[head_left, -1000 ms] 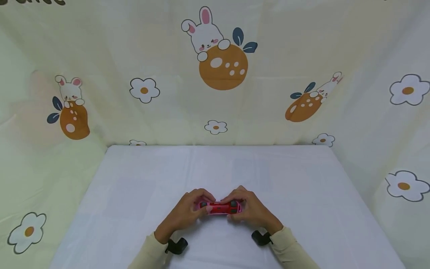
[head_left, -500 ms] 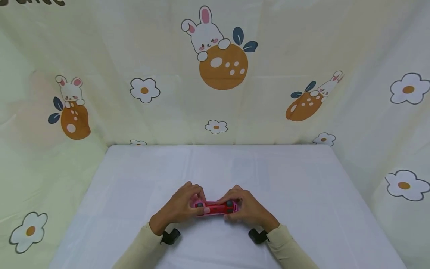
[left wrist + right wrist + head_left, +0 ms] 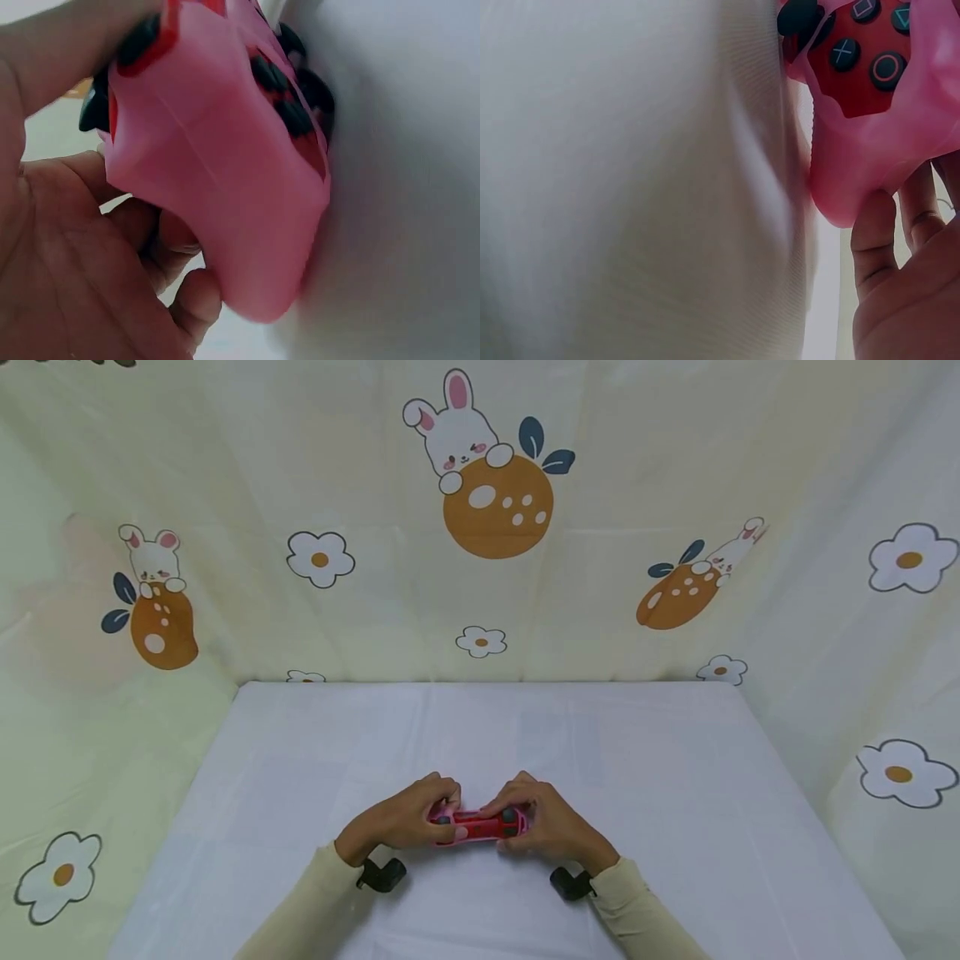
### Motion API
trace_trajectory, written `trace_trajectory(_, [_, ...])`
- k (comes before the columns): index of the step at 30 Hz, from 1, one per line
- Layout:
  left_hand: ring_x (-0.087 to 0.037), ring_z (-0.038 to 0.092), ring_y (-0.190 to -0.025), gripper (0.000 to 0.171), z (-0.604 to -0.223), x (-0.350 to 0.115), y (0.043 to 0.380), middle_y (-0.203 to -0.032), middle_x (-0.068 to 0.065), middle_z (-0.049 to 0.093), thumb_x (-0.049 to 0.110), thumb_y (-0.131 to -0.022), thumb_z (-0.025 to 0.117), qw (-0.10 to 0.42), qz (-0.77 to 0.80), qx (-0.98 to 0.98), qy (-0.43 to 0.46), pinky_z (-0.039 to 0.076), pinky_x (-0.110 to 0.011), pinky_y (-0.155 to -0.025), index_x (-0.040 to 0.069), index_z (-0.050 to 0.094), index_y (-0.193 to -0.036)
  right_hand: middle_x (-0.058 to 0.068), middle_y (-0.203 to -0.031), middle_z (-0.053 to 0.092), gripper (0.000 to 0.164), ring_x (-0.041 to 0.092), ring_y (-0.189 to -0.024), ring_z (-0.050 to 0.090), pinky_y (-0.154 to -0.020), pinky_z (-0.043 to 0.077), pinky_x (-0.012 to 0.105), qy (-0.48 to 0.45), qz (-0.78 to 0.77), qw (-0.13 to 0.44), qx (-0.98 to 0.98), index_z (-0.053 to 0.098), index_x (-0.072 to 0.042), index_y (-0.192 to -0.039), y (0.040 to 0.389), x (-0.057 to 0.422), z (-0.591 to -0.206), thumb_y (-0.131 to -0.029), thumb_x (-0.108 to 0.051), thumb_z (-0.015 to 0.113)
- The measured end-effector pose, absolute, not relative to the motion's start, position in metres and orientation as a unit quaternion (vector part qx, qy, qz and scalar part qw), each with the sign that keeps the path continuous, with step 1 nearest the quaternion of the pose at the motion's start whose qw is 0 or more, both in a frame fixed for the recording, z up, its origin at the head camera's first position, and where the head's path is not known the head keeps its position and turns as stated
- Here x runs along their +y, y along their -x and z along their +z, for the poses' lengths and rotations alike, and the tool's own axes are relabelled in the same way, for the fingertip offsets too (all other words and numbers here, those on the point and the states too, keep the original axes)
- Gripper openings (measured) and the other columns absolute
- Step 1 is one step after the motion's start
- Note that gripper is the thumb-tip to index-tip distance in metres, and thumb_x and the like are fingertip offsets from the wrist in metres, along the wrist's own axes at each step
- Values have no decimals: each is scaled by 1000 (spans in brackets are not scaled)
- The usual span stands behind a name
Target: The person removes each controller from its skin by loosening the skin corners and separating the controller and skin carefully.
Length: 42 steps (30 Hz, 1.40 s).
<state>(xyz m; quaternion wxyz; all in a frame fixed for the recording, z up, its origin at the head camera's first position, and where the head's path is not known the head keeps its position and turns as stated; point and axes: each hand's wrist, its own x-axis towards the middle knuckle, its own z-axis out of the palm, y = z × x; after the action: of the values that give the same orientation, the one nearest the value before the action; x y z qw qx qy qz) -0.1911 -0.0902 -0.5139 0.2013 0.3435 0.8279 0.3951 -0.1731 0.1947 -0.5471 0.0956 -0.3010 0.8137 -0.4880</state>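
A red game controller (image 3: 487,827) in a pink rubbery cover is held between both hands, low over the white table. My left hand (image 3: 405,814) grips its left end, thumb on the near side and curled fingers on the far side. My right hand (image 3: 551,822) holds the right end, fingers over the far edge and thumb underneath. In the left wrist view the pink cover (image 3: 217,157) wraps the handle, and the dark direction pad (image 3: 281,94) faces the white cloth. Black round buttons (image 3: 845,55) show through the cover's opening in the right wrist view.
A white cloth covers the table (image 3: 360,727). Behind and at the sides hangs a pale curtain (image 3: 600,593) printed with rabbits, oranges and flowers. Black wrist cameras sit at the left wrist (image 3: 384,876) and the right wrist (image 3: 572,884).
Both hands and the controller have shifted slightly to the left. My left hand has shifted its grip, its far-side fingers now bunched nearer the controller's left end.
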Motion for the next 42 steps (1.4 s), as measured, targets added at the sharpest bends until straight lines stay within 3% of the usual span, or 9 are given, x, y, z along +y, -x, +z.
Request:
trace_trajectory(6, [-15, 47, -87, 21, -510, -90, 190, -88, 2, 51, 28, -94, 71, 232, 409, 815, -338, 36, -28, -71, 17, 54, -88, -18, -103, 76, 49, 12, -100, 56, -88, 48, 30, 303, -481, 94, 817, 81, -38, -115, 173, 193, -546, -75, -13, 96])
trace_trajectory(14, [-14, 50, -89, 24, -519, -91, 190, -86, 3, 50, 28, -105, 66, 250, 469, 777, -337, 40, -26, -75, 13, 53, -91, -17, -101, 76, 49, 12, -96, 56, -84, 47, 28, 296, -477, 85, 823, 82, -38, -114, 173, 192, -549, -74, -12, 96])
trace_trajectory(22, [-9, 47, -80, 22, -528, -92, 189, -85, 1, 47, 17, -107, 63, 272, 571, 706, -319, 40, -21, -70, 7, 52, -91, -20, -101, 75, 48, 10, -98, 57, -86, 49, 28, 296, -463, 79, 832, 81, -40, -114, 173, 190, -547, -75, -15, 96])
trace_trajectory(29, [-14, 48, -88, 21, -533, -98, 187, -91, -3, 53, 18, -101, 73, 241, 601, 683, -338, 40, -27, -78, 7, 58, -93, -19, -100, 75, 47, 9, -97, 55, -86, 47, 28, 278, -474, 65, 833, 83, -39, -112, 169, 188, -550, -74, -16, 97])
trace_trajectory(36, [-16, 50, -92, 15, -537, -107, 182, -98, -8, 55, 9, -98, 74, 228, 595, 690, -343, 41, -29, -79, 11, 59, -95, -20, -99, 74, 45, 10, -95, 55, -84, 47, 28, 268, -478, 54, 835, 83, -39, -110, 167, 186, -553, -74, -16, 97])
trace_trajectory(42, [-15, 54, -103, 20, -542, -116, 173, -105, -6, 57, 9, -97, 76, 174, 576, 715, -356, 44, -36, -92, 15, 57, -94, -21, -98, 74, 47, 10, -94, 56, -82, 48, 29, 263, -474, 50, 839, 82, -43, -108, 166, 186, -552, -73, -16, 98])
